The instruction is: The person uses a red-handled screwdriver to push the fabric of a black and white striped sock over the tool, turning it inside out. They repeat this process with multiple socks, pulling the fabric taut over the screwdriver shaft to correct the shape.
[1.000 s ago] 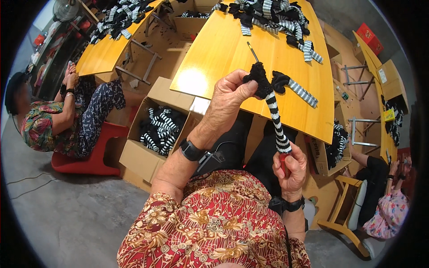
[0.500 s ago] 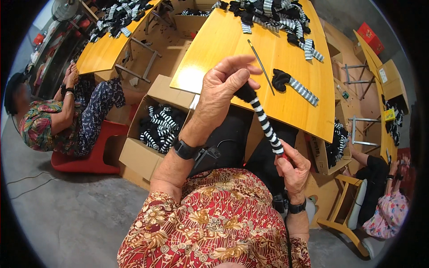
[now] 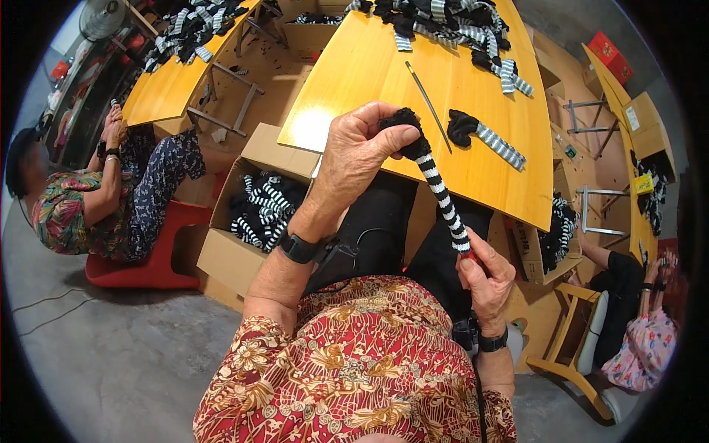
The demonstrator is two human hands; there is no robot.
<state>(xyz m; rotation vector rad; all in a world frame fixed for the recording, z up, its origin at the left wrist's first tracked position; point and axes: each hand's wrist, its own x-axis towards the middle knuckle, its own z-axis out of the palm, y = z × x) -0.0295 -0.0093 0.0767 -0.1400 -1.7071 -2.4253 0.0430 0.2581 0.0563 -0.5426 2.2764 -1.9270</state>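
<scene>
A narrow black-and-white striped sock [image 3: 442, 198] is stretched at a slant between my hands, above my lap and the near table edge. My left hand [image 3: 360, 151] is closed on its bunched black end, thumb on top. At the lower striped end, my right hand [image 3: 484, 280] pinches the sock where a bit of red shows; what that red part is, I cannot make out. Just beyond, on the yellow table [image 3: 332, 96], lie a second sock [image 3: 498, 144] with a black part and grey-white stripes, and a thin dark rod [image 3: 428, 105].
Socks are heaped [image 3: 458, 26] at the table's far end. An open cardboard box [image 3: 229, 255] of striped socks stands at my left, another box [image 3: 543, 269] at my right. A person [image 3: 81, 199] sits on a red chair at left; another person [image 3: 642, 340] is at right.
My left hand has closed its fingers and thumb onto the sock's black end, which now shows bunched above the thumb. My right hand has barely moved.
</scene>
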